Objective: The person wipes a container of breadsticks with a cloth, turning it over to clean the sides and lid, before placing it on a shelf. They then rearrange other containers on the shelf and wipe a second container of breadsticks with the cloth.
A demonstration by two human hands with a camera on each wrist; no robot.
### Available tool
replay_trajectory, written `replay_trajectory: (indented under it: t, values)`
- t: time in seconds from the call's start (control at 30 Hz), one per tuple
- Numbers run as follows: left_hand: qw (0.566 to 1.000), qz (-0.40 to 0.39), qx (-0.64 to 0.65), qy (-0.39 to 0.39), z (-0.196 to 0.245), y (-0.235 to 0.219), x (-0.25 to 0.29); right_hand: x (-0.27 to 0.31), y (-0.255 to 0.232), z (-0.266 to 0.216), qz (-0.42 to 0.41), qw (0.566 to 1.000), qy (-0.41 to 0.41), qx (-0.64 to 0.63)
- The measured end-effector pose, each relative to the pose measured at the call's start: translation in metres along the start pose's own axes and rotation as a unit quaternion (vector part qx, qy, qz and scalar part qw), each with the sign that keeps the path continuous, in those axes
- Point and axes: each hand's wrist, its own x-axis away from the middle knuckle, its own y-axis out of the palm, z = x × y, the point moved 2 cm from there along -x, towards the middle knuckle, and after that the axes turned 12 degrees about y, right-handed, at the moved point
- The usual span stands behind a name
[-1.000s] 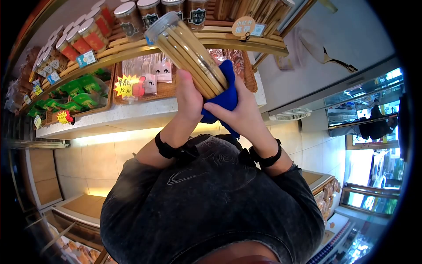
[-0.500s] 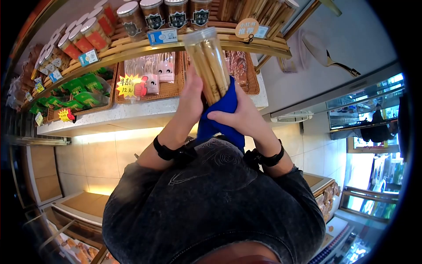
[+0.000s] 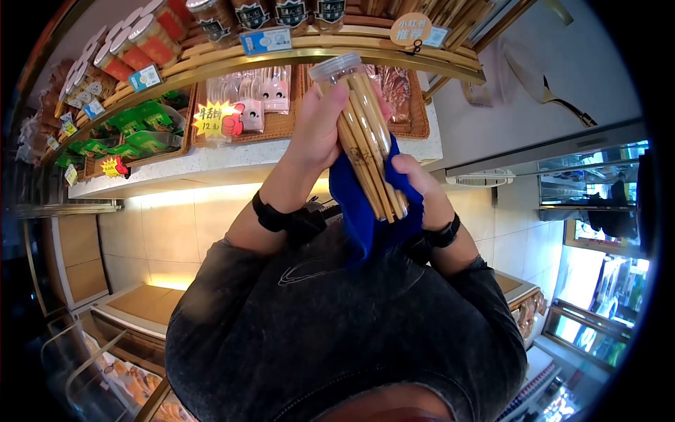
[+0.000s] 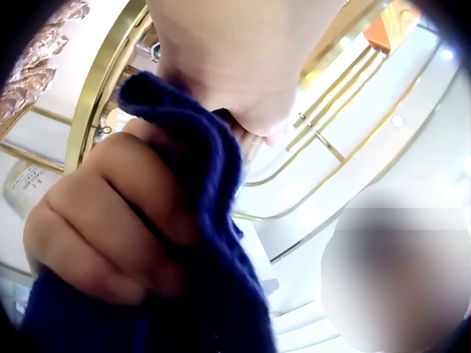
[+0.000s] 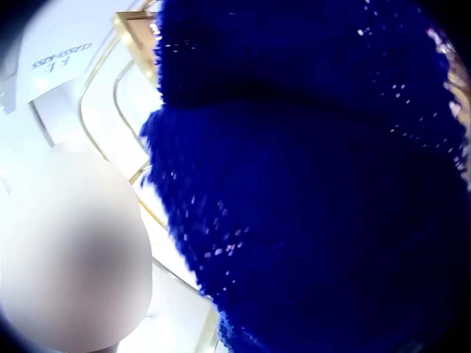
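A clear plastic jar of long, thin, golden sticks slants in front of the chest in the head view, lid end away from the body. My left hand grips it near the lid, thumb on the near side. At the lower end, my right hand holds a blue cloth against the jar's side and underside. In the left wrist view, curled right-hand fingers clutch the bunched cloth. That cloth fills most of the right wrist view, hiding the right hand there.
Just beyond the jar runs a slatted shelf with lidded jars and price tags. Below it, wicker baskets hold packaged snacks on a pale counter. Tongs lie on the grey surface at right.
The jar has swung from leaning left and come nearer the body. My left hand has closed round its upper part; my right hand has shifted right and down with the cloth, uncovering the lower end.
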Motion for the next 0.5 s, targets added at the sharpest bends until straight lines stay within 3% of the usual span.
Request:
replay_trajectory:
  t: [0.03,0.07,0.13,0.17,0.23,0.27,0.3,0.33,0.37,0.4,0.43,0.5]
  values:
    - [1.0,-0.001,-0.003,-0.001,-0.001,0.004,-0.002,-0.007,-0.003,-0.006,-0.003,1.0,-0.001,-0.001]
    - [0.994,0.076,-0.073,0.009,-0.002,0.004,-0.004,-0.016,-0.011,-0.018,0.04,0.984,-0.047,0.165]
    - [0.966,0.188,-0.175,0.026,0.0,0.015,-0.009,-0.021,-0.005,-0.032,0.152,0.881,-0.16,0.419]
    - [0.966,0.185,-0.176,0.029,-0.004,0.017,-0.011,-0.017,0.005,-0.036,0.264,0.783,-0.211,0.522]
    - [0.945,0.192,-0.251,0.086,-0.011,0.017,-0.017,-0.014,0.008,-0.041,0.306,0.731,-0.219,0.569]
    - [0.955,0.163,-0.237,0.069,-0.011,0.018,-0.021,-0.014,0.002,-0.043,0.219,0.806,-0.218,0.505]
    - [0.955,0.162,-0.237,0.069,-0.01,0.02,-0.026,-0.013,-0.007,-0.047,0.22,0.806,-0.219,0.505]
    - [0.974,0.145,-0.171,0.031,-0.013,0.022,-0.029,-0.014,-0.012,-0.049,0.1,0.915,-0.144,0.364]
    - [0.986,0.129,-0.103,-0.008,-0.016,0.022,-0.031,-0.011,-0.011,-0.049,-0.023,0.977,-0.059,0.202]
    - [0.992,0.081,-0.087,-0.033,-0.019,0.016,-0.032,0.01,-0.008,-0.047,-0.056,0.992,-0.035,0.111]
    - [0.992,0.081,-0.088,-0.034,-0.023,0.018,-0.034,0.019,-0.014,-0.041,-0.057,0.998,-0.009,0.003]
    - [0.998,0.058,-0.031,-0.001,-0.029,0.024,-0.04,0.015,-0.046,-0.034,-0.157,0.984,0.043,-0.073]
